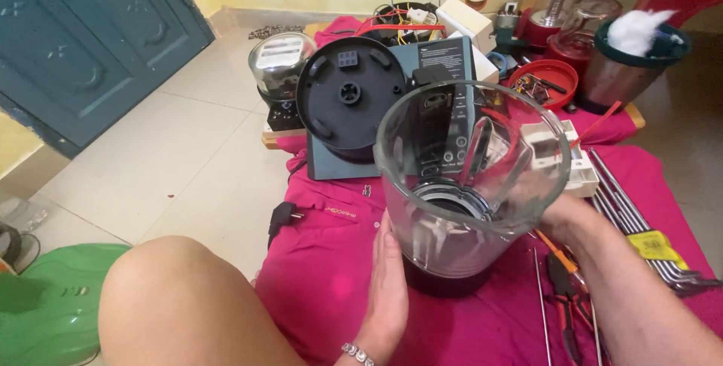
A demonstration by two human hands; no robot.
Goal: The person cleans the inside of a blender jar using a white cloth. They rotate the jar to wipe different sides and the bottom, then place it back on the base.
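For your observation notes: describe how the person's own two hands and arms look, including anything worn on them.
Both arms are bare, with no sleeves or gloves in view. The left hand has a silvery beaded bracelet at the wrist. The right hand is seen partly through clear glass; no ring, watch or band shows on it or on its forearm.

Clear glass jar (467, 178) with black base — magenta cloth (339, 260), dark teal door (90, 35), pale cream floor tiles (188, 163)
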